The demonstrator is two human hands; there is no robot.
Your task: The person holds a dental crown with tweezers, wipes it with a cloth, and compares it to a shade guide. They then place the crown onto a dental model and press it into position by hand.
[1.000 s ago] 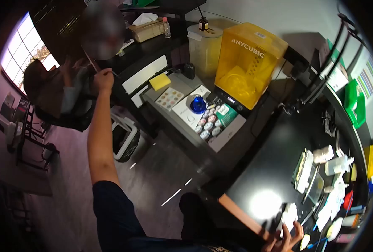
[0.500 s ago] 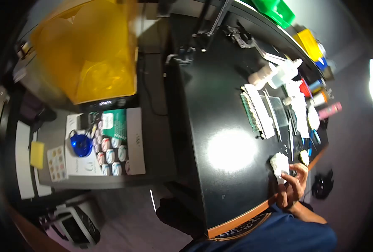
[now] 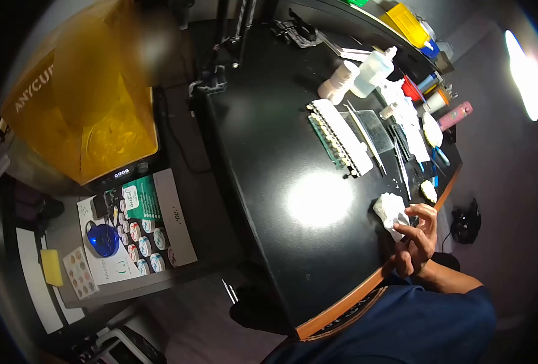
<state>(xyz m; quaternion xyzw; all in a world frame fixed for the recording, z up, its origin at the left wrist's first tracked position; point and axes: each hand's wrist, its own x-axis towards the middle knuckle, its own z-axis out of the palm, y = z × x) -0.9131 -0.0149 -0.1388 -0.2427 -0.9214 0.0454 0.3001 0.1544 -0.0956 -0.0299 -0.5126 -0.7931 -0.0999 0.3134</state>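
Observation:
My right hand (image 3: 422, 235) is at the desk's front edge, fingers bent around the near end of a crumpled white piece (image 3: 390, 211), perhaps tissue or a cast. One fingertip lies on its surface; part of the piece is hidden behind the fingers. My left hand does not show. Beyond the white piece lie a slim metal tool (image 3: 402, 170), a small cream-coloured lump (image 3: 428, 192) and a white strip with a row of tooth-like pieces (image 3: 342, 136). Another slim tool (image 3: 366, 138) rests over a clear plate (image 3: 375, 128).
Two bottles (image 3: 372, 74) (image 3: 340, 82) stand at the back of the black desk (image 3: 251, 139), near a pink tube (image 3: 456, 116). To the left are a yellow-orange machine cover (image 3: 87, 91), a blue round object (image 3: 103, 240) and a printed sheet (image 3: 175, 218). A lamp arm rises at the desk's far left corner.
The camera view has turned and shifted, so the desk items sit further left and the machine cover lower. My right hand keeps its fingers on the white piece.

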